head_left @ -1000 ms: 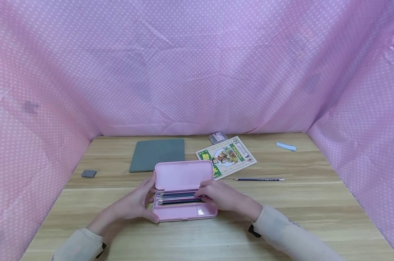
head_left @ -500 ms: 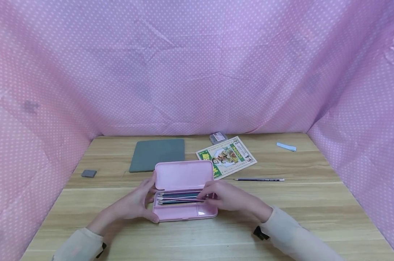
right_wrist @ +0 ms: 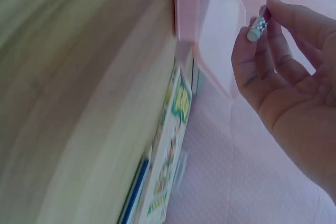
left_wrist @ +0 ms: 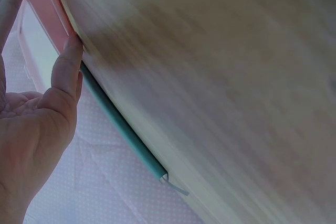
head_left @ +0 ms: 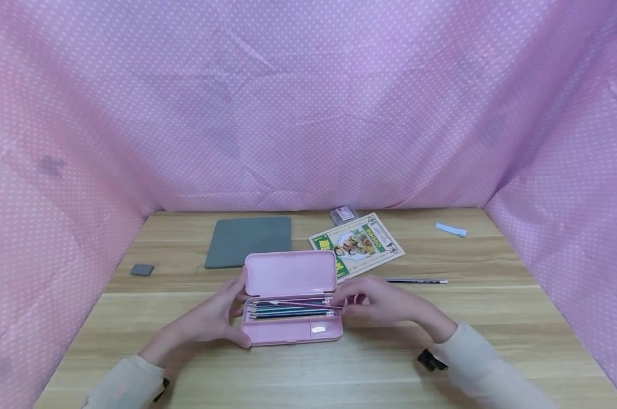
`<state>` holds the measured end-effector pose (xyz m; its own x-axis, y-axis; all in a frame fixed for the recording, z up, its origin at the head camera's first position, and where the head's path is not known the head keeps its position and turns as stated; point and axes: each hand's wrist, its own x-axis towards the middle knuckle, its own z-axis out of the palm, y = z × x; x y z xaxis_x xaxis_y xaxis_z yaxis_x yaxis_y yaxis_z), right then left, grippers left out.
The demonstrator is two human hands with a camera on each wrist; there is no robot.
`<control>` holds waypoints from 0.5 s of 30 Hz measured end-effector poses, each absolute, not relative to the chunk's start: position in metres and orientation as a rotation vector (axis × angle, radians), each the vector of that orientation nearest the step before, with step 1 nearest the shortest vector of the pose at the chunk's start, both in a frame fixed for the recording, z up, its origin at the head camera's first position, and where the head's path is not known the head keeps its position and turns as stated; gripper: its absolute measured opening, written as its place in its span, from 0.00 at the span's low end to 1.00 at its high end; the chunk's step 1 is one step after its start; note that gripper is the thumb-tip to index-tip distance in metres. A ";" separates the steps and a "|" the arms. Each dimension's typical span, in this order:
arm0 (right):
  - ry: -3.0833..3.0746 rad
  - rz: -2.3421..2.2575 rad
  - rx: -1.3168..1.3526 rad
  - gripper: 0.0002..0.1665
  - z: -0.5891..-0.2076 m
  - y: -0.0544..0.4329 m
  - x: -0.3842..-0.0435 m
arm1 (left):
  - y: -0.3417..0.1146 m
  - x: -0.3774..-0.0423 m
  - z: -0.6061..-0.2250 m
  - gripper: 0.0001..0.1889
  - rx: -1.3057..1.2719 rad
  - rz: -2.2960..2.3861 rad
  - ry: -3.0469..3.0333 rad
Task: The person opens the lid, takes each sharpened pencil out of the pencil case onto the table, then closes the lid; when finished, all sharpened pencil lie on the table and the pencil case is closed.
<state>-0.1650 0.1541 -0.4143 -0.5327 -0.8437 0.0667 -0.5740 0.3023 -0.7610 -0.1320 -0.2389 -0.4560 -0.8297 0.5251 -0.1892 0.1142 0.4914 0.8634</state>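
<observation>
So, dark pink pencil (head_left: 313, 305): slanting over the open pink pencil case (head_left: 277, 334), eraser end out past the right wall. Can't tell if the point end touches the row below.
Handling it: a low angle and a slow move along its own length look like the safe bet. Held this far back, the tip probably wobbles if rushed and could nudge the neighbours.
Right hand (head_left: 380, 299): nearly closed at the tips, thumb and fingers pinching the pencil by its silver ferrule (right_wrist: 260, 23). The white eraser (right_wrist: 254, 35) pokes out of the grip, and the palm isn't wrapped round anything.
Left hand (head_left: 216, 315): spread wide but holding the case's left end, thumb at the near corner, fingers over by the hinge side. Decent brace tbh, since a light case would likely skid.
Other pencils (head_left: 288, 313): side by side in the back compartment.
Lid (head_left: 290, 274): tipped up at the back.
Dark-barrelled pencil (head_left: 418, 282): on the wooden tabletop (head_left: 298, 375), partly behind the right hand.
Illustrated booklet (head_left: 359, 247): behind the case, to the right.
Teal notebook (head_left: 249, 241): behind the lid, to the left.
Grey eraser (head_left: 142, 270): well off to the left.
</observation>
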 end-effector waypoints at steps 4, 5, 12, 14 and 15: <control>2.258 -1.098 -1.280 0.15 -0.409 0.177 -0.165 | -0.237 -0.134 -0.457 0.75 0.527 1.277 2.312; 2.274 -1.096 -1.280 0.15 -0.408 0.182 -0.165 | -0.237 -0.134 -0.458 0.75 0.523 1.274 2.314; 2.414 -1.097 -1.303 0.16 -0.409 0.225 -0.165 | -0.237 -0.134 -0.458 0.75 0.523 1.283 2.308; 2.465 -1.100 -1.313 0.18 -0.411 0.236 -0.166 | -0.239 -0.132 -0.457 0.75 0.518 1.285 2.311; 2.490 -1.099 -1.317 0.19 -0.412 0.241 -0.167 | -0.240 -0.132 -0.457 0.75 0.512 1.285 2.315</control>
<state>-0.1670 0.2409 -0.4122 -0.6150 -0.7577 0.2185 -0.6720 0.3585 -0.6480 -0.1317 -0.2396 -0.4571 -0.8341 0.5150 -0.1975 0.1048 0.4995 0.8599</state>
